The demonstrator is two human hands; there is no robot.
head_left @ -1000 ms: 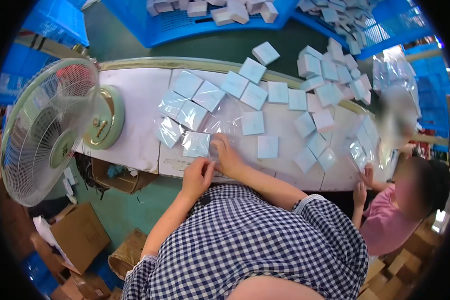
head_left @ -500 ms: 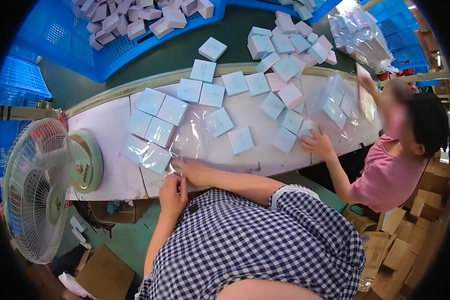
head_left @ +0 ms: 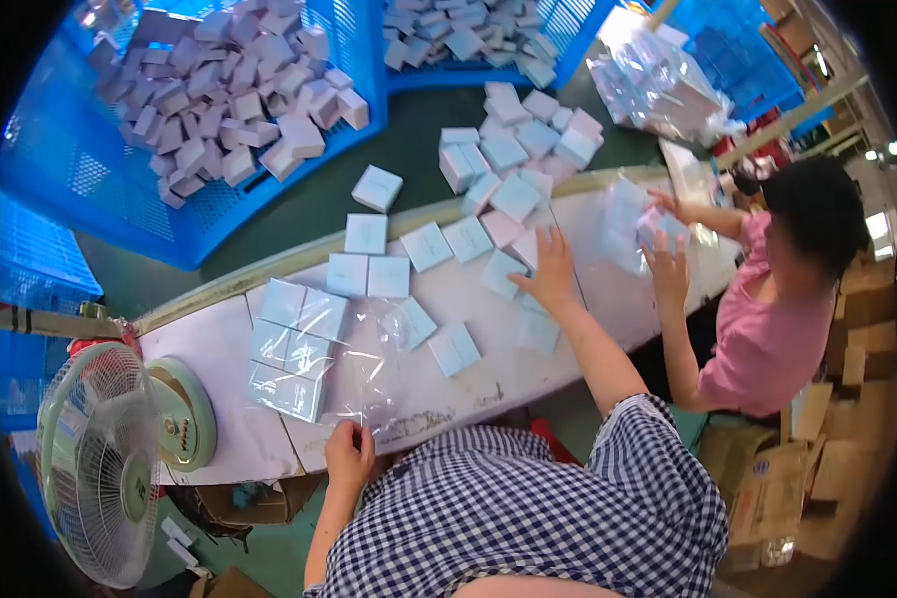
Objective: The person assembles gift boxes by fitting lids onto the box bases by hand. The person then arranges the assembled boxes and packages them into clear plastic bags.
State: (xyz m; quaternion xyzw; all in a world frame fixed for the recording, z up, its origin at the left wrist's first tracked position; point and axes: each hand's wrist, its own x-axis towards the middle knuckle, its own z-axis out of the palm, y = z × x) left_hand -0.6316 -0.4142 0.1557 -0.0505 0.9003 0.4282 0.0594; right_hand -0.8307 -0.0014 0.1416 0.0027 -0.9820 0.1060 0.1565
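Note:
Several pale blue boxes (head_left: 294, 349) lie in rows inside a clear plastic bag (head_left: 369, 364) at the left part of the white table. My left hand (head_left: 349, 450) is at the table's front edge, its fingers pinched on the near edge of the bag. My right hand (head_left: 550, 274) reaches over the table with fingers spread, at a loose pale box (head_left: 504, 273), and holds nothing. Between the bag and my right hand lie more loose boxes, one of them (head_left: 454, 349) near the front.
A green fan (head_left: 105, 463) stands at the left. Blue crates (head_left: 209, 224) full of small boxes are behind the table (head_left: 224, 419). Beyond its back edge lies a pile of boxes (head_left: 513, 140). On the right a co-worker in pink (head_left: 767, 334) handles a bagged bundle.
My right hand has left the bag and moved right to the loose boxes, its fingers now spread. My left hand stays at the bag. The co-worker's hands are now together at another bag.

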